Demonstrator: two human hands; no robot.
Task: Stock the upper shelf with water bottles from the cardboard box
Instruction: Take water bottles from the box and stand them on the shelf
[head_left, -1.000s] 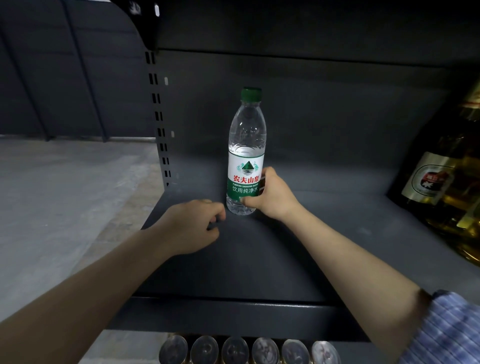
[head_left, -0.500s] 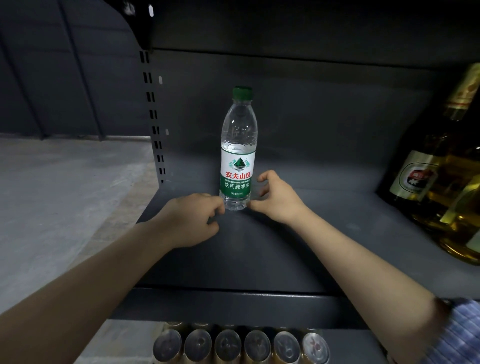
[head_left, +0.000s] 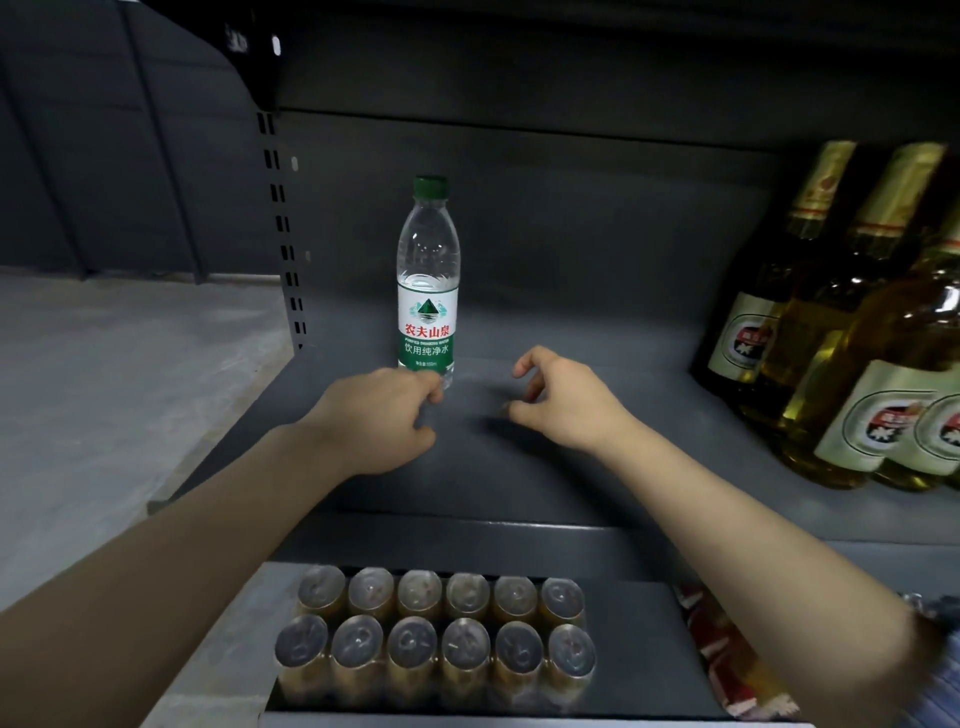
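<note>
A clear water bottle (head_left: 428, 291) with a green cap and a green-and-white label stands upright on the dark grey upper shelf (head_left: 649, 426), left of centre. My left hand (head_left: 382, 415) lies on the shelf in front of the bottle with its fingers curled. Its knuckles are right at the bottle's base, and it grips nothing that I can see. My right hand (head_left: 563, 400) hovers a short way right of the bottle, apart from it, fingers loosely curled and holding nothing. The cardboard box is out of view.
Several amber glass bottles (head_left: 841, 332) with oval labels crowd the shelf's right end. The perforated shelf upright (head_left: 283, 228) stands at the left. Below, on the lower shelf, sit two rows of cans (head_left: 436, 629), with red packaging (head_left: 727, 654) to their right.
My right hand has let go of the bottle and drawn away to the right. The bottle now stands alone. The view has tilted down, showing more cans.
</note>
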